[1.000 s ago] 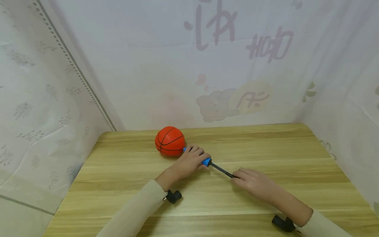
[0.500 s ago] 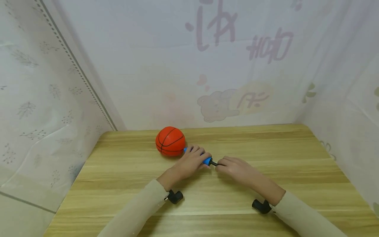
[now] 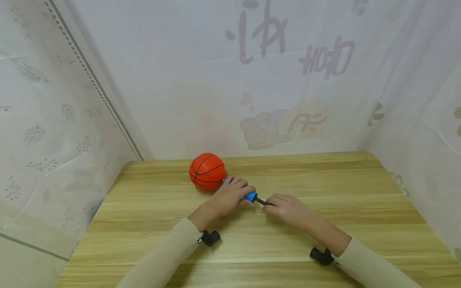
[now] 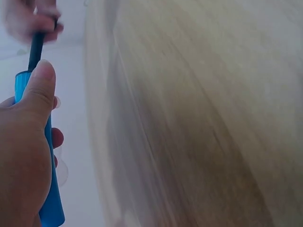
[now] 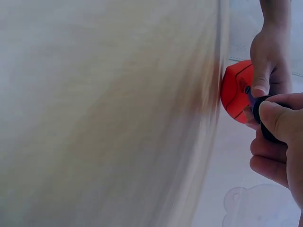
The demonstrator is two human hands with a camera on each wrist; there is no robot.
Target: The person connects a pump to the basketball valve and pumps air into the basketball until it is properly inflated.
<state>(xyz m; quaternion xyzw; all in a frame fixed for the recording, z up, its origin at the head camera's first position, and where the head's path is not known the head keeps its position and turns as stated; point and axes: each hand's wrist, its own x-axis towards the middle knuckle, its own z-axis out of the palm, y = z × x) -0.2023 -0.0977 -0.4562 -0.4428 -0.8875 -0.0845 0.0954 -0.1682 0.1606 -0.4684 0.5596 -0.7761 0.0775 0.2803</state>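
A red toy basketball with black lines sits toward the back of the table, its outline slightly uneven. My left hand is wrapped around the blue barrel of a hand pump, whose far end meets the ball's lower right side. In the left wrist view the thumb lies along the barrel. From the barrel's near end a short length of black rod shows. My right hand grips the pump's black handle, mostly hidden by the fingers in the head view.
The wood-grain table is backed by a pale printed curtain, with more sheeting at both sides. A black wrist-camera mount hangs below each sleeve, one at the left wrist and one at the right.
My right hand pushed the rod into the barrel, up and left, then drew back slightly, showing a little more rod. The left hand and basketball have stayed nearly in place.
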